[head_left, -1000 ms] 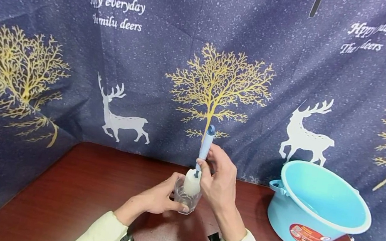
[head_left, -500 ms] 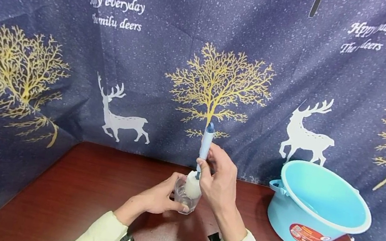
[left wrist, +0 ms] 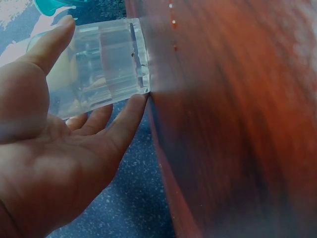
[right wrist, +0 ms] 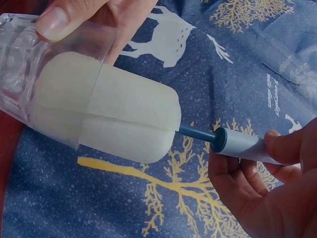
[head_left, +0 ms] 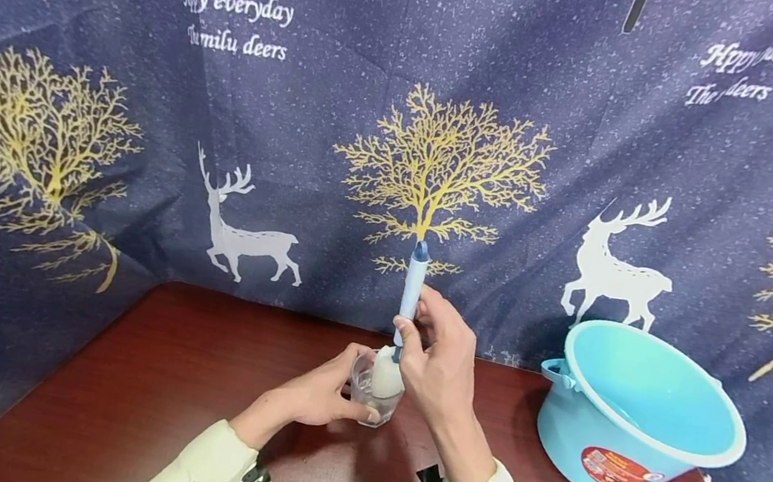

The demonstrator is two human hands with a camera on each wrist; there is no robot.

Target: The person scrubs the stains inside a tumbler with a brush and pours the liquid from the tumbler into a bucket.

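My left hand [head_left: 317,393] grips a clear plastic cup [left wrist: 110,62], thumb on one side and fingers on the other. In the left wrist view the cup's base is close to the table; whether it touches is hard to tell. A cup brush with a white sponge head [right wrist: 130,116] reaches partway into the cup, the rest of the sponge standing out past the rim. My right hand [head_left: 443,361] pinches the brush's pale blue handle [head_left: 412,289] between thumb and fingers. A short dark blue stem [right wrist: 197,133] joins handle and sponge. The brush stands nearly upright.
A light blue bucket [head_left: 575,439] with a side handle stands on the right of the reddish-brown table [head_left: 203,347]. Behind the table hangs a dark blue cloth [head_left: 358,34] printed with deer and golden trees.
The brush handle's top has swung slightly left and up, so the brush is straighter. Its sponge has shifted a little right in the cup. The left hand keeps its hold.
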